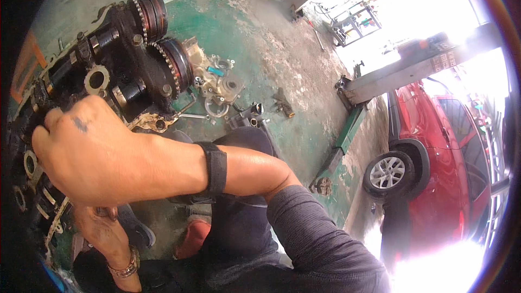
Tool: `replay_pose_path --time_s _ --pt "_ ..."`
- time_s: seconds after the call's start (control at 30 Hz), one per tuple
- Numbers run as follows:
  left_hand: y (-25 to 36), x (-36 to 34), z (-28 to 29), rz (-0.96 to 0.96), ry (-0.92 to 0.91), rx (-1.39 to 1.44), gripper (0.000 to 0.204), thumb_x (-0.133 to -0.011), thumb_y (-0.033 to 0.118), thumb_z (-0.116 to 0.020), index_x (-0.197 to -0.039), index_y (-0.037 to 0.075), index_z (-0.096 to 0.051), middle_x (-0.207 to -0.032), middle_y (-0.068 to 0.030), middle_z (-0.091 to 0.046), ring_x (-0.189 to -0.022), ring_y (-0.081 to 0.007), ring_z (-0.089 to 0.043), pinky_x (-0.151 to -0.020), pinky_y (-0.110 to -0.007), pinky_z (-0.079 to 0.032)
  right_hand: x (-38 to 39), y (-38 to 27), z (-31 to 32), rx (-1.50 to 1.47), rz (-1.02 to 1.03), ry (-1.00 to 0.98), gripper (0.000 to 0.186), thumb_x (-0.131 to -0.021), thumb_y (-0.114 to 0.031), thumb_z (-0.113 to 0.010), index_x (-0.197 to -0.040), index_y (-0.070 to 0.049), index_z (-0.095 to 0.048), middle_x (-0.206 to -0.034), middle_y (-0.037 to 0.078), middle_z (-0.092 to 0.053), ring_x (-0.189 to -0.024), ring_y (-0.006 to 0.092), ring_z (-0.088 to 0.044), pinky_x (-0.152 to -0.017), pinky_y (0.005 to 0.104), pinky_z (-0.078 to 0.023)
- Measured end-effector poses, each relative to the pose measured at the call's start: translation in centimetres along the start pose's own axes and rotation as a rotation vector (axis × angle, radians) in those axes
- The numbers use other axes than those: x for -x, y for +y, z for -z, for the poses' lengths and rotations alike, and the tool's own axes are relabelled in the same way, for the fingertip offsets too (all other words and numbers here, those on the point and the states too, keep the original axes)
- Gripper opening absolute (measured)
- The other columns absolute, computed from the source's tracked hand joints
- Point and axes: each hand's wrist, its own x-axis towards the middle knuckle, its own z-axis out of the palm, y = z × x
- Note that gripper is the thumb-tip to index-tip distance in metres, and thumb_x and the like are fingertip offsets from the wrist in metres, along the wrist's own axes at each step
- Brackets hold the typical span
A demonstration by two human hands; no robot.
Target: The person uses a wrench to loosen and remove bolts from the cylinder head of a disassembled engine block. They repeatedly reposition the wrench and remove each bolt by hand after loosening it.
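Observation:
A large engine cylinder head point(108, 95), dark with oil, fills the left side, with two toothed camshaft gears point(176, 68) at its far end. My right hand point(81, 152) reaches across over it, closed, with the back of the hand up. Its fingers curl down at the engine's near part, and what they grip is hidden. Just below, my left hand point(100, 225), with a bracelet at the wrist, is beside the engine's lower edge. My right hand and forearm cover most of its fingers, so their state does not show.
On the green-painted floor lie a metal engine cover point(222, 84), a wrench point(194, 116), a black hose fitting point(252, 114) and a small dark part point(283, 104). A lift arm point(347, 133) reaches out near a red car point(434, 152) at right.

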Motion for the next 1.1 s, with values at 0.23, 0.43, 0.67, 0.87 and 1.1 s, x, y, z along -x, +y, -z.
replay_pose_path --time_s 0.23,0.43,0.67,0.87,1.1 --pt "-3.0 0.0 3.1 -0.300 0.163 -0.490 0.034 -0.083 0.011 -0.066 -0.109 -0.006 -0.052 -0.102 -0.0196 -0.060 -0.092 -0.0340 -0.057 -0.081 -0.044 -0.045 0.5 -1.6 3.2 -0.005 0.037 -0.291 0.021 -0.057 -0.020 -0.071 -0.072 -0.005 -0.071 -0.075 0.006 -0.068 -0.067 0.0234 -0.068 -0.052 0.0364 -0.050" --pt "-2.4 1.0 2.0 -0.127 0.068 -0.091 0.044 -0.102 0.030 -0.041 -0.132 -0.002 -0.045 -0.136 -0.0123 -0.048 -0.123 -0.0238 -0.047 -0.100 -0.040 -0.042 0.8 -2.3 4.2 -0.003 0.167 -0.351 0.041 -0.057 -0.024 -0.070 -0.081 0.009 -0.067 -0.066 0.014 -0.060 -0.059 0.0235 -0.064 -0.042 0.0330 -0.042" --pt "-0.8 1.5 -0.5 -0.083 0.052 -0.053 0.034 -0.099 0.028 -0.047 -0.118 0.001 -0.048 -0.118 -0.0102 -0.050 -0.104 -0.0207 -0.049 -0.088 -0.037 -0.042 1.3 -5.0 3.0 -0.058 0.050 -0.301 0.076 -0.059 -0.035 -0.071 -0.111 0.019 -0.056 -0.060 0.010 -0.059 -0.057 0.0220 -0.064 -0.044 0.0316 -0.044" --pt "0.5 1.0 -1.8 -0.025 0.047 -0.047 0.027 -0.100 0.029 -0.046 -0.101 0.002 -0.052 -0.097 -0.0064 -0.052 -0.085 -0.0177 -0.049 -0.074 -0.035 -0.041 0.5 -5.3 2.2 -0.176 0.145 -0.395 0.077 -0.062 -0.035 -0.070 -0.114 0.019 -0.053 -0.067 0.012 -0.062 -0.062 0.0227 -0.065 -0.046 0.0325 -0.046" --pt "3.0 0.2 -1.4 0.050 0.053 -0.260 0.034 -0.100 0.029 -0.046 -0.081 0.004 -0.058 -0.073 -0.0020 -0.055 -0.062 -0.0142 -0.049 -0.058 -0.032 -0.040 -0.5 -4.3 3.5 -0.367 -0.068 -0.393 0.029 -0.070 -0.020 -0.068 -0.092 -0.004 -0.058 -0.076 0.007 -0.061 -0.066 0.0218 -0.064 -0.054 0.0341 -0.050"
